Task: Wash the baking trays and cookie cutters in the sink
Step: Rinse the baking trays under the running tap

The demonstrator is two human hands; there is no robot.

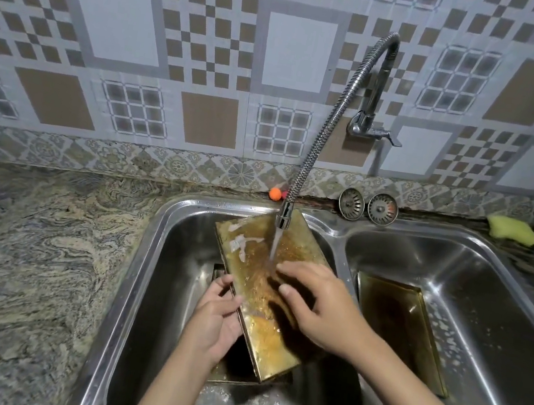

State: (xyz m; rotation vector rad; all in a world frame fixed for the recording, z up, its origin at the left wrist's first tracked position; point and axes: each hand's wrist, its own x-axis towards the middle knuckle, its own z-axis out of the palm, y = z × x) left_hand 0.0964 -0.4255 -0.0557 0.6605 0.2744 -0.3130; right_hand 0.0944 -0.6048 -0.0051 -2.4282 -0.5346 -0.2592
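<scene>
A golden-brown baking tray (259, 270) is tilted over the left sink basin (160, 255), with soap streaks near its top. Water from the flexible tap (284, 215) runs onto it. My left hand (217, 319) grips the tray's left edge. My right hand (316, 303) lies flat on the tray's surface with its fingers spread under the stream. Another tray (229, 375) lies beneath in the same basin, mostly hidden. A third tray (402, 330) leans in the right basin (500, 324). No cookie cutters show.
A granite counter (26, 253) stretches to the left. Two metal sink strainers (367, 206) lean against the wall behind the basins. A yellow sponge (512, 230) lies at the back right, and a small orange ball (275, 194) sits by the wall.
</scene>
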